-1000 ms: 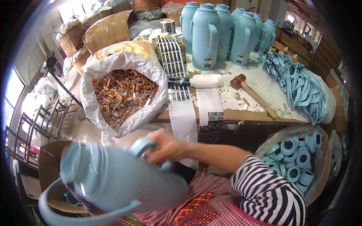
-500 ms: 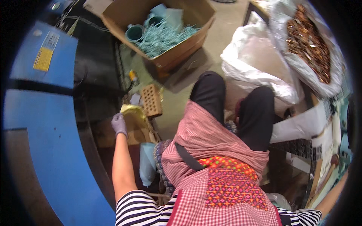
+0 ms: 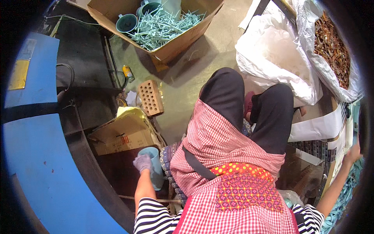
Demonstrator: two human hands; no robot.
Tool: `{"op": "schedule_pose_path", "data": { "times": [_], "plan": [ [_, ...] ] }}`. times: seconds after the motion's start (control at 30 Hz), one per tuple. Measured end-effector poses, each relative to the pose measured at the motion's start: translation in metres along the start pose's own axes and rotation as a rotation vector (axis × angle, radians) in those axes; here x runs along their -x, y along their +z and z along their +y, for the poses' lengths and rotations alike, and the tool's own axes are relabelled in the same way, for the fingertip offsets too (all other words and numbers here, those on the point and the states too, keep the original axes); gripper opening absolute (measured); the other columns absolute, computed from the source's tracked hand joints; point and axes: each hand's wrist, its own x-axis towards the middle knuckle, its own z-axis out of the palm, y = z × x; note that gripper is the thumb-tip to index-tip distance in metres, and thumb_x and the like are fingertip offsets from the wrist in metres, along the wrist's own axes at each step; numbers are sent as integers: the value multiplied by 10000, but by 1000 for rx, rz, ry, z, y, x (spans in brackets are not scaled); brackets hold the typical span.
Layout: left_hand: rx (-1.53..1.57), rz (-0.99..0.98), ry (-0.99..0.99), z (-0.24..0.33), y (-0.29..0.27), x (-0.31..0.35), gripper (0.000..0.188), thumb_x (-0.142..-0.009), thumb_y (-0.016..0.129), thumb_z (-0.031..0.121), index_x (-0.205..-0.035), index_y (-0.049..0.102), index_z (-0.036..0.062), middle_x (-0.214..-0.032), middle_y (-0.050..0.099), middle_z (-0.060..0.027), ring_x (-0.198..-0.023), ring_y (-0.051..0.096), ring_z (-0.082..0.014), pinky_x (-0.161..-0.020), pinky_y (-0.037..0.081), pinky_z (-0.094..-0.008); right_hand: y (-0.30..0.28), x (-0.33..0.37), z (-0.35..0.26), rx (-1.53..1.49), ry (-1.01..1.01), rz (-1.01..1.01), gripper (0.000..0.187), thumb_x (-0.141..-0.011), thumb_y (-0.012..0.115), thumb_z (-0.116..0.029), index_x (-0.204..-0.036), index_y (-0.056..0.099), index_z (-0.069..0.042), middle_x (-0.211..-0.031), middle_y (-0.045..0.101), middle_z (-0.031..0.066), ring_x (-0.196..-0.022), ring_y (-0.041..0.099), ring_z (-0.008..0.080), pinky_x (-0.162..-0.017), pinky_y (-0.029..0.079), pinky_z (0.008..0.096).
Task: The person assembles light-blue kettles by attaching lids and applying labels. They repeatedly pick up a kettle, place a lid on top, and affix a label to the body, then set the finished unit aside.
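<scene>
A tall light-blue plastic cup (image 3: 156,171) stands by my left thigh, its round mouth facing up. My left hand (image 3: 142,162), in a pale purple glove, is closed against the cup's left side near the mouth; the cup partly hides the fingers. An open cardboard carton (image 3: 124,141) with a yellowish flap lies just ahead of that hand. Out at the far right, my bare right hand (image 3: 353,153) reaches to the picture's dark rim, above a heap of light-blue plastic strips (image 3: 343,202). Its fingers are too blurred and cut off to read.
A large cardboard box (image 3: 187,46) ahead holds blue cups and many thin light-blue plastic sprues. A perforated brick (image 3: 150,97) and a small yellow can (image 3: 128,73) are on the floor. Blue machine panels (image 3: 50,167) border the left; white sacks (image 3: 272,58) stand at right.
My left hand has come back from the carton's flap to the light-blue cup and closed on it. My right hand has come further into view. The whole view has shifted slightly.
</scene>
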Motion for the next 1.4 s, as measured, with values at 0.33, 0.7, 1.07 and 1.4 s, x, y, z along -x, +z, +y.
{"op": "schedule_pose_path", "data": {
  "times": [0.33, 0.7, 1.07, 1.4],
  "plan": [
    [321, 1055, 1357, 79, -306, 194, 122, -653, 734, 222, -730, 643, 196, -771, 588, 36, -688, 530, -213, -634, 435, -415, 107, 190, -536, -1122, -170, -1091, 420, -846, 734, -28, -1262, 674, -17, -1230, 705, 129, -1063, 681, 226, -948, 535, 339],
    [1425, 492, 1169, 190, -309, 222, 661, -837, 797, 316, -1403, 546, 84, -1581, 328, -198, -1495, 253, -391, -1207, 252, -512, 99, 238, -371, -1781, 1017, -969, 258, -955, 582, 22, -1184, 697, 59, -1118, 739, 131, -1002, 706, 167, -869, 568, 324],
    [1310, 318, 1237, 201, -306, 220, 740, -774, 823, 272, -1432, 527, 107, -1618, 279, -169, -1510, 205, -374, -1219, 229, -506, 114, 293, -361, -1494, 786, -727, 271, -971, 615, -36, -1219, 693, 43, -1171, 728, 151, -1020, 715, 186, -887, 573, 331],
    [2215, -181, 938, 168, -364, 138, 367, -1083, 415, 239, -1200, 659, -9, -1115, 712, -111, -998, 685, -214, -888, 555, -342, 80, 197, -376, -1478, -230, -597, 385, -864, 749, -105, -1227, 707, 19, -1233, 697, 243, -1014, 745, 321, -899, 597, 352]
  ]
}}
